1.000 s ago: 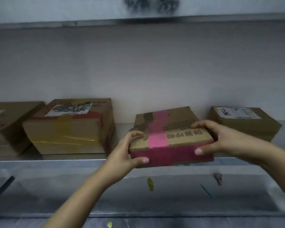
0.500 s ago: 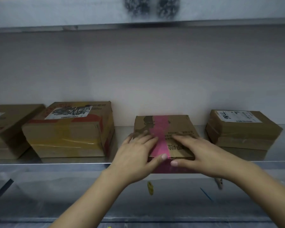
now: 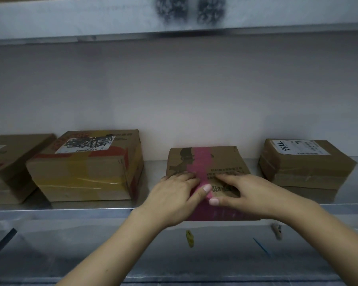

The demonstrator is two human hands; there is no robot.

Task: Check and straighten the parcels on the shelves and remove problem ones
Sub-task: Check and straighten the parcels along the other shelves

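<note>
A flat cardboard parcel with a pink stripe (image 3: 217,162) lies on the metal shelf (image 3: 60,210), its front edge at the shelf's lip. My left hand (image 3: 174,201) rests flat on its near left part, fingers straight. My right hand (image 3: 250,195) lies flat on its near right part, thumb toward the left hand. Both hands hide the parcel's front top. A larger parcel with yellow tape and a scribbled label (image 3: 87,168) stands to the left. To the right sits a brown parcel with a white label (image 3: 304,164).
Another cardboard box (image 3: 10,168) is at the far left, cut by the frame edge. The wall is close behind the parcels and an upper shelf (image 3: 91,17) runs overhead. Small clips (image 3: 189,238) hang on the shelf's front face.
One second ago both hands gripped the pink-striped parcel by its sides, tilted above the shelf edge. It now lies flat on the shelf, with both hands laid on top.
</note>
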